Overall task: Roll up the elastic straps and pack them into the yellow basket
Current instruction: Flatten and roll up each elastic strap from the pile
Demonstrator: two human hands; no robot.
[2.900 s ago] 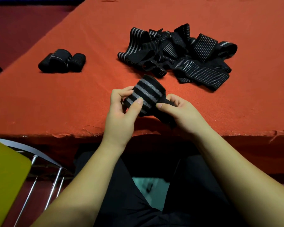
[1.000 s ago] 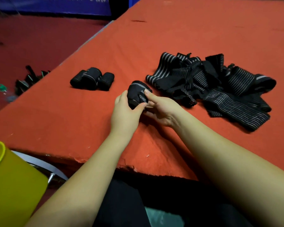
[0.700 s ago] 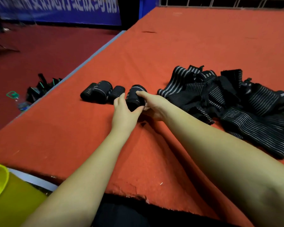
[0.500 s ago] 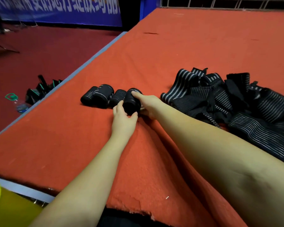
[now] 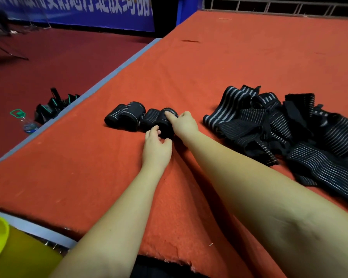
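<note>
right hand [image 5: 184, 123] still on roll [image 5: 166, 125], forefinger pressing its top | left hand [image 5: 157, 149] curled round its near end | roll now set on bench [image 5: 209, 67] touching three rolls [image 5: 127, 117], no longer held up | loose straps [image 5: 285, 129] at right | basket [image 5: 0, 241] lower left

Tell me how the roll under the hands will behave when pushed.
The roll lies on its side, so it may roll. It is wound fabric, probably soft and light. The left hand and right hand touch it; released, its end might unwind.
</note>
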